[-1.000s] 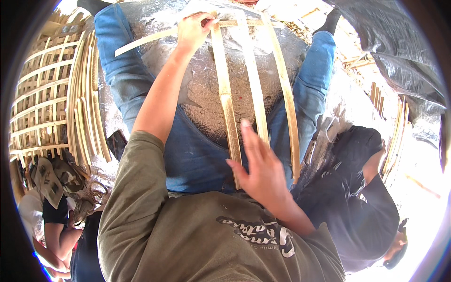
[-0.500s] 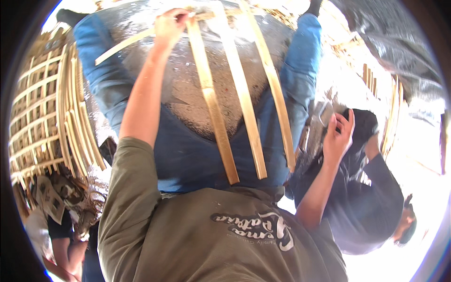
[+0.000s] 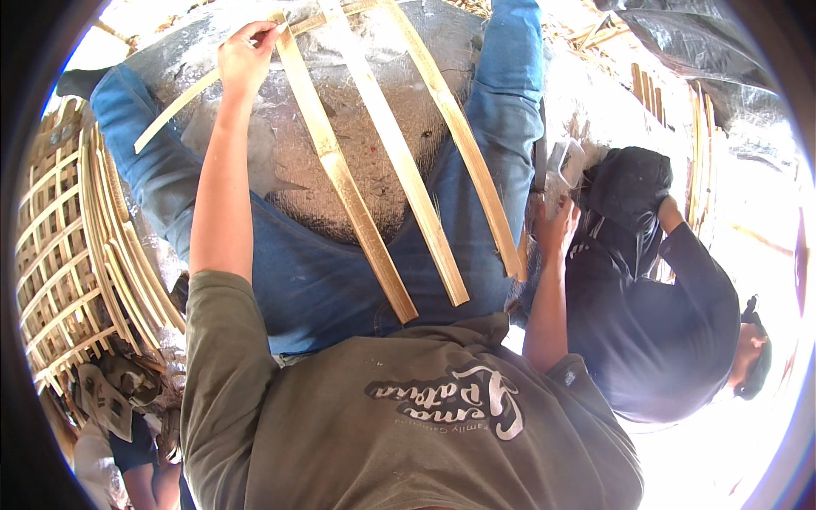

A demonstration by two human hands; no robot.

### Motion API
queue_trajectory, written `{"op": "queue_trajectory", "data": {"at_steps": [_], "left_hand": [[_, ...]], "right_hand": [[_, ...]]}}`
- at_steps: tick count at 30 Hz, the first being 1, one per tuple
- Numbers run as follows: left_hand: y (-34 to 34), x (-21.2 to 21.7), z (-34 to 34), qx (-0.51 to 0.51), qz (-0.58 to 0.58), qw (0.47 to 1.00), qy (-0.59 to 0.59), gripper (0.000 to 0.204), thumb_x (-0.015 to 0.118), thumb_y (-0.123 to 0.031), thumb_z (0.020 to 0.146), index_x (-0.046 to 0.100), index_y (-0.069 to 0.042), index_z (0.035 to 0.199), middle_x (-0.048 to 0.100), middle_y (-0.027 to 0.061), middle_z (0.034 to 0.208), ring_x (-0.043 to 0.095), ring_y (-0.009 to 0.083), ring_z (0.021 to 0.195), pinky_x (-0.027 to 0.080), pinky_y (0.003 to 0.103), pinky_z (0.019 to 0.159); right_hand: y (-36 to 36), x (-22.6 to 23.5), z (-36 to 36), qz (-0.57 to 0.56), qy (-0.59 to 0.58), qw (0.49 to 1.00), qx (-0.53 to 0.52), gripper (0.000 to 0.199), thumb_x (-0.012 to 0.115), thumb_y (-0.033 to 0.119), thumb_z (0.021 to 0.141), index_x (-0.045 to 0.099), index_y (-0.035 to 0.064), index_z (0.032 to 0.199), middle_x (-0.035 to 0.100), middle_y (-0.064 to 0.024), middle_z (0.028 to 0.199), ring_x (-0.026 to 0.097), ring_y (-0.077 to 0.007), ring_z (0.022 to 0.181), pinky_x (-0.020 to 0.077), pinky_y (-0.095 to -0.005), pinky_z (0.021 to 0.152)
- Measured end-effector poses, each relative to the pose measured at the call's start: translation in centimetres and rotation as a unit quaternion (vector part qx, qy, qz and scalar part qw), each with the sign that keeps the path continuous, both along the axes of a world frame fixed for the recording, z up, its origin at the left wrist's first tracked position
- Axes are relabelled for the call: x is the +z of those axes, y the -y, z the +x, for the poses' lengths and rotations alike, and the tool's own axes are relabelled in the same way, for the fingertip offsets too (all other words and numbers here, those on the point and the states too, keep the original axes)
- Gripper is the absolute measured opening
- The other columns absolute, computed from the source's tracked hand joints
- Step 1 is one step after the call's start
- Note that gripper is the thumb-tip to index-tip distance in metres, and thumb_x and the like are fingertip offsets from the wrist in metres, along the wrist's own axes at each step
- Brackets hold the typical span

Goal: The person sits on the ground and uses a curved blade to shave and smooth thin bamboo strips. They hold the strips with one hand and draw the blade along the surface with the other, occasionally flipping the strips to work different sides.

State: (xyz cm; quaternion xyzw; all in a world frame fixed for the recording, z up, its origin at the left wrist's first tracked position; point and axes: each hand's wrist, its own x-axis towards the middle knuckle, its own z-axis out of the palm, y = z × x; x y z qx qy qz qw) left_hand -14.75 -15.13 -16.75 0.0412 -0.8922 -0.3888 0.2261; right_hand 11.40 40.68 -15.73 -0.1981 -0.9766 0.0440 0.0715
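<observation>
Three long, pale bamboo strips lie fanned across my lap: a left strip (image 3: 327, 153), a middle strip (image 3: 395, 153) and a right strip (image 3: 459, 127). A thinner cross strip (image 3: 178, 109) runs over the far ends, its left end bending down over my left shin. My left hand (image 3: 244, 61) pinches the bamboo where the cross strip meets the left strip; its fingertips are closed there. Low beside my right thigh, my right hand (image 3: 557, 225) has its fingers apart, close to a dark narrow thing (image 3: 540, 149) I cannot make out. Nothing shows held in it.
A woven bamboo panel (image 3: 55, 255) and a bundle of strips (image 3: 119, 229) stand at the left. On the right, close by, sits a co-worker in dark clothes (image 3: 654, 314). A clear plastic piece (image 3: 565, 161) lies near my right hand. Another person (image 3: 140, 459) is at lower left.
My right hand has come down and inward from its raised place to beside my thigh. The view has shifted, so the strips and my left hand appear further left; the left hand keeps its pinch.
</observation>
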Motion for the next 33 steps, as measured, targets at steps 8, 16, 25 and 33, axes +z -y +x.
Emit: {"op": "queue_trajectory", "data": {"at_steps": [8,16,25,33], "left_hand": [[0.0,0.3,0.5,0.005,0.004,1.0,0.008,0.02,0.076,-0.028,0.087,0.078,-0.015,0.103,0.077,0.0068,0.088,0.071,0.0138,0.072,0.054,0.028,0.069],[-0.5,0.7,0.4,0.001,0.016,1.0,0.012,0.017,0.077,-0.024,0.086,0.078,-0.013,0.099,0.076,0.0058,0.084,0.071,0.0145,0.073,0.056,0.029,0.071],[0.8,-0.7,0.3,-0.01,0.016,1.0,-0.002,0.017,0.075,-0.022,0.089,0.077,-0.012,0.103,0.077,0.006,0.091,0.071,0.0136,0.078,0.056,0.028,0.073],[-0.4,0.2,0.6,-0.011,0.016,1.0,-0.007,0.016,0.075,-0.022,0.088,0.078,-0.013,0.101,0.077,0.0051,0.093,0.071,0.0143,0.077,0.056,0.029,0.072]], "right_hand": [[5.3,2.0,3.7,0.075,0.047,0.992,0.088,0.031,0.069,0.027,0.089,0.066,0.0119,0.116,0.064,-0.0107,0.102,0.063,-0.0335,0.097,0.0526,-0.0471,0.079],[4.5,-0.8,6.7,0.102,0.106,0.989,0.019,0.015,0.062,0.022,0.091,0.063,0.0134,0.103,0.066,-0.0084,0.099,0.065,-0.0311,0.094,0.0532,-0.0474,0.075],[3.8,-3.1,7.1,0.001,0.079,0.996,0.028,0.017,0.051,0.018,0.098,0.059,0.0078,0.11,0.065,-0.0159,0.109,0.067,-0.0383,0.094,0.0551,-0.0489,0.079],[2.4,-0.6,6.8,-0.076,0.065,0.993,0.065,0.022,0.054,0.018,0.099,0.056,0.0003,0.112,0.064,-0.0243,0.1,0.063,-0.0467,0.092,0.0497,-0.0539,0.076]]}}
